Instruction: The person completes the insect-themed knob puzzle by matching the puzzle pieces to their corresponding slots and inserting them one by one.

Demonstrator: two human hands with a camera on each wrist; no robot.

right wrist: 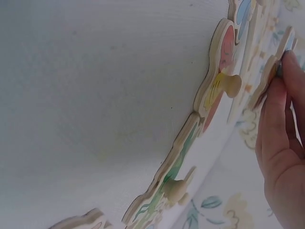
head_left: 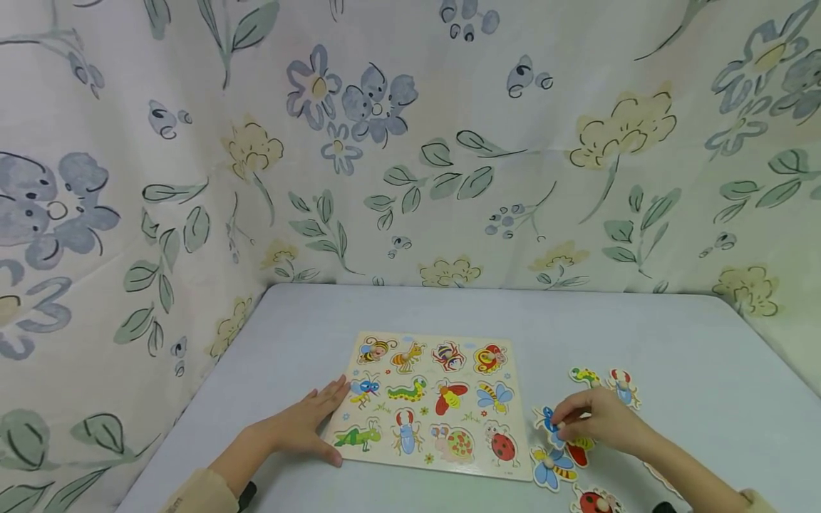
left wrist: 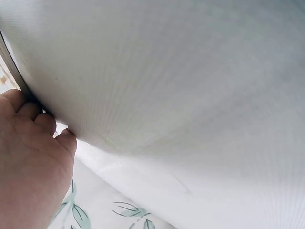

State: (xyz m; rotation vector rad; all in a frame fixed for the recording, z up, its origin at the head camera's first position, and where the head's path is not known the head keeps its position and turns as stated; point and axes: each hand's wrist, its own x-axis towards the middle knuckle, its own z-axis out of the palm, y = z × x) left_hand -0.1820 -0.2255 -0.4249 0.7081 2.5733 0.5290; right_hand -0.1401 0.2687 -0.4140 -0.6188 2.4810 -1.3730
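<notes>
A wooden insect puzzle board lies flat on the table. My left hand rests at the board's left edge, fingers extended and thumb near the front corner; in the left wrist view that hand touches the edge. My right hand pinches a blue winged insect puzzle piece between thumb and fingers, right of the board. The right wrist view shows the held piece raised above the table. Just under this hand are a red-winged piece and a blue-winged striped piece.
Around my right hand lie a caterpillar piece, a stag beetle piece and a ladybug piece. A green piece with a wooden knob shows in the right wrist view. Floral cloth hangs behind the white table.
</notes>
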